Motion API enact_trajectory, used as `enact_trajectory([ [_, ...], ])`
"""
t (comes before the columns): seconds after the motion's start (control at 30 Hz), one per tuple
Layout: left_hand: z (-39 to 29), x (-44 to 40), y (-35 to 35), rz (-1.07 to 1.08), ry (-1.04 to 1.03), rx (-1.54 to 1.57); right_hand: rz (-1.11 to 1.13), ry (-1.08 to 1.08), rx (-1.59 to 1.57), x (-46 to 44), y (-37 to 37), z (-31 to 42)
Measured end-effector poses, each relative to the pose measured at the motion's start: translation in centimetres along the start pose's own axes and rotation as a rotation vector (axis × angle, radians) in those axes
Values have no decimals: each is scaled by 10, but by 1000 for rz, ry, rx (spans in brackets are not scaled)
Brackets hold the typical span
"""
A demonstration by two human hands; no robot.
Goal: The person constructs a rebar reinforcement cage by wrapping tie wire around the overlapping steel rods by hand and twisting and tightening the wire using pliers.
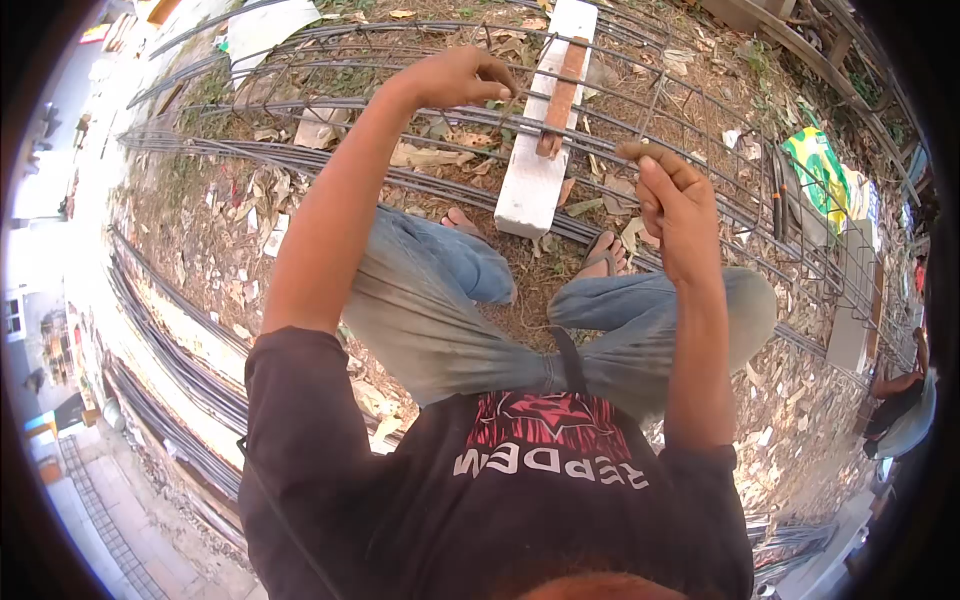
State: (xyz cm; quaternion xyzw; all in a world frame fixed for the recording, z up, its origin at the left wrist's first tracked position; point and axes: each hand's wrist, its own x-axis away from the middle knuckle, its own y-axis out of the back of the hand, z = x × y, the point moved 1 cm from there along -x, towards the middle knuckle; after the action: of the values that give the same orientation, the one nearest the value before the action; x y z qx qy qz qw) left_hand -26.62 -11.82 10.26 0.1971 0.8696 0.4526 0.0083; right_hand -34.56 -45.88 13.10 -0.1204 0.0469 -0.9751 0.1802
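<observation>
While the person squats with knees spread, the steel bars (590, 143) run crosswise in front, passing over a white block (525, 195) that carries a brown strip (567, 85). The left hand (462, 78) hangs over the bars on the block's left, fingers loosely bent and thumb apart from them; whether it pinches anything thin, I cannot tell. The right hand (678, 205) is on the other side, forefinger stretched toward the bars, thumb raised and the other fingers curled in; whether it has hold of anything, or touches steel, I cannot tell either. Between the hands lies a wide gap, filled by block and strip. The block's near end stops just ahead of the gap between the feet (603, 258), leaving a little bare ground before the knees. Rightward, room narrows toward a green-and-yellow sack (818, 170) and a grey block (852, 290); leftward, leafy ground (190, 215) reaches to more rods (180, 350)
</observation>
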Motion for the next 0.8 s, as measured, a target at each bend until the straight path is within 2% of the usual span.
enact_trajectory([
  [0.07, 55, -10, -1, -21, 93, -154, -40, 9, -349, -19, -24, -33],
  [0.17, 66, 0, -34, -104, 194, -103, -9, -180, -520, -29, -47, -96],
  [0.27, 50, -7, -47, -140, 154, -129, -90, -274, -460, -19, -48, -133],
  [0.43, 31, -14, -69, -168, 70, -238, -114, -230, -348, -31, -50, -138],
  [0.57, 25, -28, -94, -176, 82, -163, -115, -231, -302, -31, -49, -143],
  [0.6, 21, -26, -101, -266, 49, -206, -111, -228, -290, -31, -50, -146],
  [0.7, 3, -23, -102, -229, 138, -350, -106, -222, -254, -31, -56, -153],
  [0.8, 1, -20, -98, -225, 183, -347, -105, -216, -227, -32, -56, -157],
])
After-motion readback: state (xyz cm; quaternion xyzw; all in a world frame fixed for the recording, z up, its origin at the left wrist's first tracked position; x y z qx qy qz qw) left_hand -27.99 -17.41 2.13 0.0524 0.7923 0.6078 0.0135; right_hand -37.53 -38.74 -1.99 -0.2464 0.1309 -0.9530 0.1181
